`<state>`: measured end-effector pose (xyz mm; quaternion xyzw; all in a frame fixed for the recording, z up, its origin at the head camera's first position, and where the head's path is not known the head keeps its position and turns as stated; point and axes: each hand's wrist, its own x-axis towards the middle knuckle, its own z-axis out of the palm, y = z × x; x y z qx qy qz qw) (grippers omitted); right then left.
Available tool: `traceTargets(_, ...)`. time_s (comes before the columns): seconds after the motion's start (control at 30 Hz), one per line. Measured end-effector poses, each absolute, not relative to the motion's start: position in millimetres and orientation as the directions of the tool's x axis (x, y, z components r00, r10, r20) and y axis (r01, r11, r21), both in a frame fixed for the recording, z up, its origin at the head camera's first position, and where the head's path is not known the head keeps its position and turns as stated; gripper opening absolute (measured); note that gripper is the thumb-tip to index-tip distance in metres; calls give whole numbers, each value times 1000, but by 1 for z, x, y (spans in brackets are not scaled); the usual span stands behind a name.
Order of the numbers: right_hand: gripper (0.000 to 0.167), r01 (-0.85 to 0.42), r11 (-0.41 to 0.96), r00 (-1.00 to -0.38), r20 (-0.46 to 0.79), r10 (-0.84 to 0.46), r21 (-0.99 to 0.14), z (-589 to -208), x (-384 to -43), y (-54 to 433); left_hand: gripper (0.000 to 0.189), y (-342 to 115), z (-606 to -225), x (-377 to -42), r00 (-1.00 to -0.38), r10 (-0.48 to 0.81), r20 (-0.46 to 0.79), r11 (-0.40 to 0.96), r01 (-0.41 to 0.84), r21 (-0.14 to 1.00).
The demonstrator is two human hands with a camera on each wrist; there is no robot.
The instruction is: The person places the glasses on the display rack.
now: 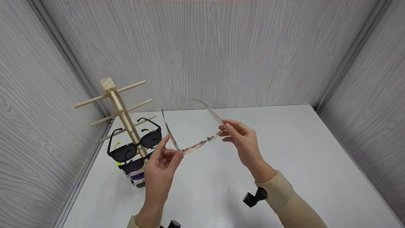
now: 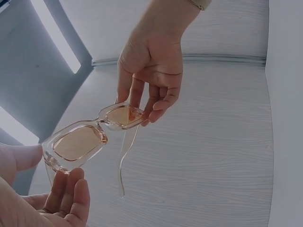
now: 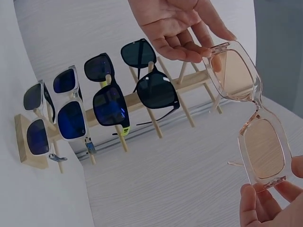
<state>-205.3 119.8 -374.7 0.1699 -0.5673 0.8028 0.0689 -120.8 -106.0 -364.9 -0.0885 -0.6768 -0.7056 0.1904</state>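
Clear-framed sunglasses with pale orange lenses (image 3: 262,146) are held up in the air between both hands, their temples unfolded and pointing away from the person. My left hand (image 1: 161,169) pinches one end of the frame by the hinge, thumb against the near side. At the opposite end, my right hand (image 1: 242,142) pinches the other hinge corner between thumb and fingers. In the left wrist view, the orange lenses (image 2: 78,143) face the camera and one temple (image 2: 124,161) hangs down behind the frame.
To the left stands a wooden glasses rack (image 1: 121,107) with crossbars. Black sunglasses (image 1: 125,152) sit on it above several other pairs, including white-framed ones with blue lenses (image 3: 71,118). Its upper bars carry nothing. Grey wood-grain panels (image 1: 202,53) enclose the white table (image 1: 284,152).
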Motion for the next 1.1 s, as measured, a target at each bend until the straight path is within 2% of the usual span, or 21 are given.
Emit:
traceTargets(0.33,27,-322,-319,-915,379,-139,-892,-359,-217,97,56,-120,-354,-117,-897,-205,392,-32,407,913)
traceTargets(0.6,30,-298,-328,-908,372,-191,-897,-344,-226,77,54,-131,-344,-114,-870,-261,418,-50,444,895)
traceTargets(0.9,27,-246,-331,-905,338,-259,-911,-335,-236,55,51,-140,-340,-111,-863,-351,365,-109,424,899)
traceTargets(1.1,26,-223,-337,-900,326,-289,-915,-332,-238,42,49,-144,-338,-109,-819,-410,401,-94,475,875)
